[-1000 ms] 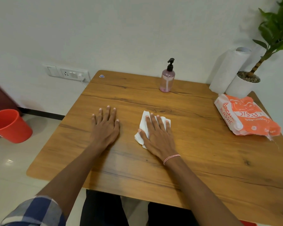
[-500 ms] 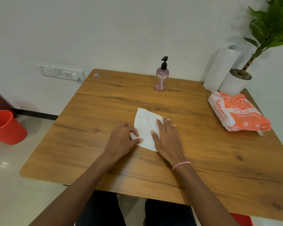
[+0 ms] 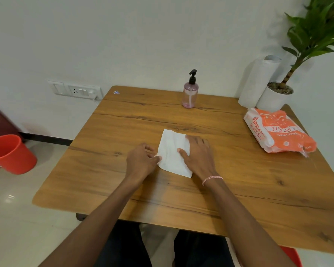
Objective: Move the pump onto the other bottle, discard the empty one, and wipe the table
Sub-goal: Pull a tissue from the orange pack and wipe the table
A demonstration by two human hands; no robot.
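Note:
A white tissue [image 3: 171, 149] lies spread flat near the middle of the wooden table [image 3: 239, 180]. My right hand [image 3: 198, 155] rests palm down on its right side, fingers together. My left hand [image 3: 142, 159] pinches the tissue's left edge between thumb and fingers. At the table's far edge stands a pink bottle [image 3: 189, 95], upright, with a black pump [image 3: 192, 76] on top. It is well beyond both hands.
An orange tissue pack [image 3: 278, 132] lies at the right. Behind it, a paper towel roll [image 3: 258, 81] leans by a white plant pot [image 3: 274, 99]. A red bin [image 3: 10, 154] sits on the floor at the left. A wall socket [image 3: 75, 90] is at the back left.
The tissue was crumpled under my right hand; it is now spread flat. My left hand moved from resting flat on the table to gripping the tissue's left edge.

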